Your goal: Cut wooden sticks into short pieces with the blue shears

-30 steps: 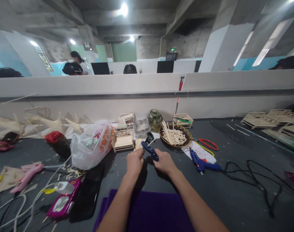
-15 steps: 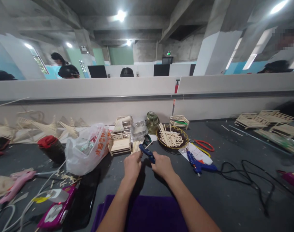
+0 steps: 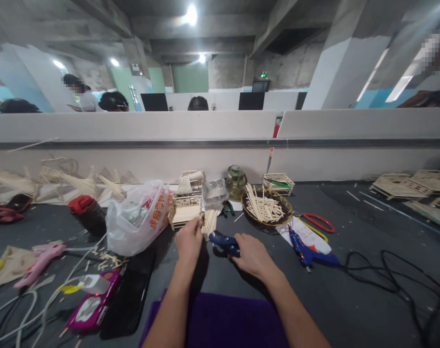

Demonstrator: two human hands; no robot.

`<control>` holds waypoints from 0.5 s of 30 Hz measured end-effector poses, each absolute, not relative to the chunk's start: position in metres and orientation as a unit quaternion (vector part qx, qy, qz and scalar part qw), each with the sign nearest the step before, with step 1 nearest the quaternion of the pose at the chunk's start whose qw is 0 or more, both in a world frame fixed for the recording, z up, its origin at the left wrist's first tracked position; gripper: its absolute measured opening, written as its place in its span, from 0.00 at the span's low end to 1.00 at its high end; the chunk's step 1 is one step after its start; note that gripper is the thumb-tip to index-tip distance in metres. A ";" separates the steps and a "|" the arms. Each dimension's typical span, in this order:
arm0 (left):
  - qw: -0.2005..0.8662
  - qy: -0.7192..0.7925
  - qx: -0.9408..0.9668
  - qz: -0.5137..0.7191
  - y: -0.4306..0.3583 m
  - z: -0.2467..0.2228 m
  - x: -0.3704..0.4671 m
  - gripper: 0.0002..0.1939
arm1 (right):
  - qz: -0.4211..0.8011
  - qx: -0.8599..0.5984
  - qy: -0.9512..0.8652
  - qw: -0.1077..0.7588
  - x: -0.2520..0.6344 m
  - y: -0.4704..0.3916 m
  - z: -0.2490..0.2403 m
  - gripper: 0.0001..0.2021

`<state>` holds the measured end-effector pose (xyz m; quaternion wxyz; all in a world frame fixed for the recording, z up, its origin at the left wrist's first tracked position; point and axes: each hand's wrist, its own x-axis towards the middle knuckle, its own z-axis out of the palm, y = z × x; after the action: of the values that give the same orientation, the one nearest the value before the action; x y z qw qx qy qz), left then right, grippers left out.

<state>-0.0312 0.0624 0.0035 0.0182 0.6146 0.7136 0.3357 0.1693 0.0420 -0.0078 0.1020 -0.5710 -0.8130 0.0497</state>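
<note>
Dark tabletop, left hand pinched beside sticks, right hand around tool

Orange Chinese characters on bag, illegible handwriting on paper, green sign

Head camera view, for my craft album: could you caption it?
Left hand beside a row of pale sticks, right hand holding a blue tool, at a dark, cluttered worktable.

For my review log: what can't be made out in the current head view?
All in the head view:
- What the left hand pinches, if anything: too small.
- The blue tool's grip: covered by the right hand.
- The white bag's contents: blurred by plastic.
- Writing on the paper: too small.
</note>
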 end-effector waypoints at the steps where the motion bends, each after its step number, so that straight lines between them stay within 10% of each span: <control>1: 0.016 0.710 0.604 0.361 0.063 0.005 -0.035 0.12 | 0.047 -0.555 -0.825 0.097 0.170 0.039 -0.007 0.20; 5: 0.024 0.637 0.615 0.464 0.065 0.010 -0.037 0.12 | 0.091 -0.496 -0.858 0.099 0.171 0.034 -0.004 0.36; 15: 0.027 0.653 0.636 0.409 0.063 0.005 -0.028 0.14 | 0.026 -0.631 -0.775 0.014 0.174 0.123 -0.002 0.13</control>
<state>-0.0282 0.0629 0.0051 0.0267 0.6364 0.6532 0.4094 0.1745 0.1235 -0.0017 0.0137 -0.6314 -0.7749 0.0262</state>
